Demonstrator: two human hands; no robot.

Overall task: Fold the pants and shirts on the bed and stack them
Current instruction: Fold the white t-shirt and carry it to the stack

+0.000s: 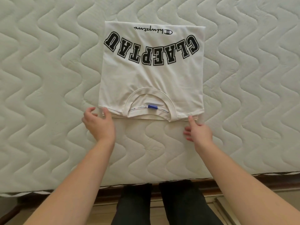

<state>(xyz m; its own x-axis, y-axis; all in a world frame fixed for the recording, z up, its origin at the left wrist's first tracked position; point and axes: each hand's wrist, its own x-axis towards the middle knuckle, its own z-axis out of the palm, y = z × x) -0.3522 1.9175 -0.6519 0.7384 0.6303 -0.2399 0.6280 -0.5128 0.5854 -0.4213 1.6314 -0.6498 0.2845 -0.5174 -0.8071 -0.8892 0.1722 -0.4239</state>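
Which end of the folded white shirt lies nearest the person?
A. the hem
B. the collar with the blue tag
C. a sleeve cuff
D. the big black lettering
B: the collar with its blue tag sits at the near edge of the shirt, between the left hand and right hand.

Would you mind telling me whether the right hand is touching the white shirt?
Touching: in the head view the right hand has its fingertip on the white shirt's near corner.

A cream cotton T-shirt is showing bold black block lettering, a black script logo and a small blue neck tag. The pale grey-green bed mattress is showing wavy quilted stitching, edged by a dark brown wooden frame.
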